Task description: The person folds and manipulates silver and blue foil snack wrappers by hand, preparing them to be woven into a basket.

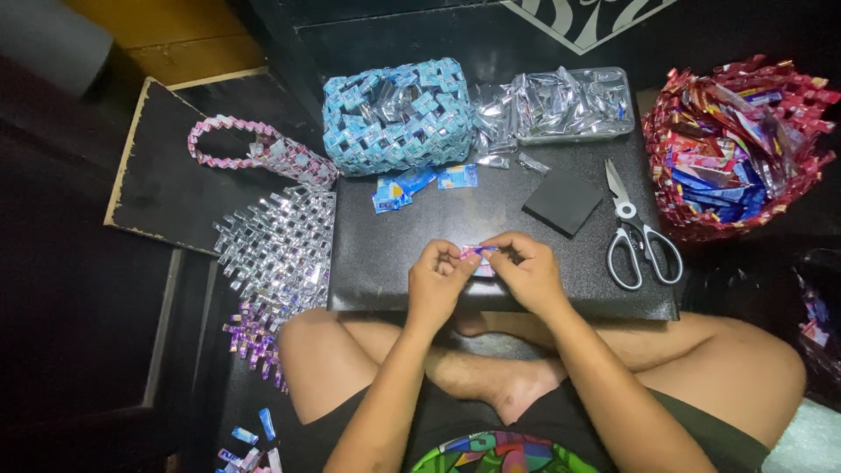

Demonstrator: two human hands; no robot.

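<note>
Hands meet over the near edge of the black board (491, 289) that lies across the seated person's crossed legs, a flat work surface close to the body. Between them sits a small folded wrapper strip (480, 258), pink and blue, pinched from both ends. The left hand (438, 280) curls nearly closed, thumb and forefinger nipping the strip's left end; the right hand (528, 271) closes the same way on the right end, its other fingers tucked under. Both grips are narrow, as suits a strip this small, and the strip hovers just above the board rather than lying on it.

Everything else rings the board within arm's reach. At its far edge stands a woven blue-and-silver bag (396, 114), with a few loose blue wrappers (420, 186) just in front of it. Beside the bag, also at the far edge, a clear tray (604, 127) holds silver foil pieces. A dark square pad (563, 201) and a pair of scissors (635, 229) lie on the board's right part, blades shut, handles toward the person. Off the board's right side sits a red woven basket (736, 140) full of red and blue wrappers. Off its left side lies a woven silver panel (279, 245) with a pink woven handle (254, 149) beyond it.
</note>
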